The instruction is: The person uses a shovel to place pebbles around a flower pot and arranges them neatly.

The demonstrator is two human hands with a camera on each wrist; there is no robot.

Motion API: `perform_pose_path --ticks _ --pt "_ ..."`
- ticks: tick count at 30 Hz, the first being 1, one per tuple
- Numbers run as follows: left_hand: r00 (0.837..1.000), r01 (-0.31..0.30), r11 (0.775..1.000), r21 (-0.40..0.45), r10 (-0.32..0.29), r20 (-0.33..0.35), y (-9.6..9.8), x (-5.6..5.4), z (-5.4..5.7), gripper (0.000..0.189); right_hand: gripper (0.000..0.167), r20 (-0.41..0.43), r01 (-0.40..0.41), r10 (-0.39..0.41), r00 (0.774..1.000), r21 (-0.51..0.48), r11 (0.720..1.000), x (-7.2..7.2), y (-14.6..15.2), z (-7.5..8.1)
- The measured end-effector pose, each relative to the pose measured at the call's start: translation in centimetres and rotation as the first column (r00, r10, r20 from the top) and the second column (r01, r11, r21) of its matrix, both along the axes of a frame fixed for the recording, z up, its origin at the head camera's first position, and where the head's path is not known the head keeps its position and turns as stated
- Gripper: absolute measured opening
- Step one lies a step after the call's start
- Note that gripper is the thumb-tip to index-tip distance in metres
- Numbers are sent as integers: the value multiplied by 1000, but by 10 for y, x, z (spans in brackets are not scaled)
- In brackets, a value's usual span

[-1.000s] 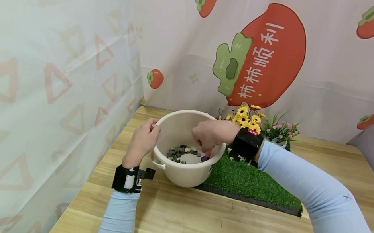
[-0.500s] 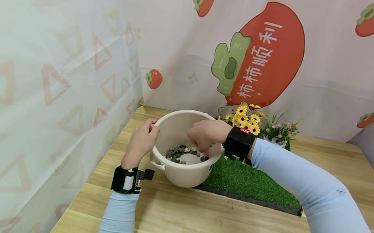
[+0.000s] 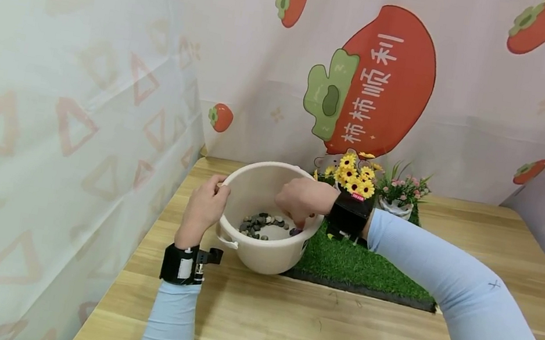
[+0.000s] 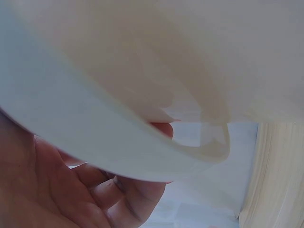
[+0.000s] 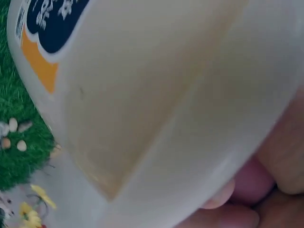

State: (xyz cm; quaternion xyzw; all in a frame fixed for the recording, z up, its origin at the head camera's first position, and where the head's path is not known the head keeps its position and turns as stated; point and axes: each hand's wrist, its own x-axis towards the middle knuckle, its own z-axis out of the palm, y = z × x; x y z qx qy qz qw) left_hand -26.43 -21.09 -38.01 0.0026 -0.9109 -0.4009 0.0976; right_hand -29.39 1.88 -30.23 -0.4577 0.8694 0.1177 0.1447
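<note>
A pale beige bucket (image 3: 270, 255) stands at the middle left of the table, with dark and light pebbles (image 3: 255, 225) on its floor. At its left rim, my left hand (image 3: 204, 207) grips the edge; in the left wrist view its fingers (image 4: 137, 197) wrap under the rim (image 4: 109, 137). My right hand (image 3: 306, 197) reaches inside over the right rim, fingers bent and pointing down. Close to its fingertips lies a small dark purple thing (image 3: 295, 231), its kind unclear. The bucket wall hides most of these fingers (image 5: 223, 194) in the right wrist view, so their hold is unclear.
Right of the bucket, an artificial turf mat (image 3: 369, 267) lies on the wooden table (image 3: 259, 332). Yellow flowers (image 3: 356, 176) and a pink-flowered potted plant (image 3: 401, 192) stand at the back. Small pebbles (image 5: 14, 133) lie on the turf. A printed cloth (image 3: 249, 43) hangs behind.
The right hand has shifted slightly left within the bucket, staying by the purple thing. The left hand keeps its grip on the rim. The head view has turned slightly.
</note>
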Motion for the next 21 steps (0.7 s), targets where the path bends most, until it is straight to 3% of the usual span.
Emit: perform_pose_path --ticks 4,11,18,21 --pt "1000 -4 1000 -4 4 22 -1 0 -2 46 35 -10 -43 43 999 -42 998 -3 6 -6" --pt "1000 5 1000 -12 -5 4 -3 -2 -4 47 41 -37 -89 86 996 -80 993 -8 9 -10" --pt "1000 3 1000 -11 -3 7 -2 -2 -2 47 37 -49 -115 113 992 -51 992 -7 10 -9" --pt "1000 16 1000 4 -16 5 2 -4 -3 46 32 17 -64 64 998 8 998 -6 7 -6"
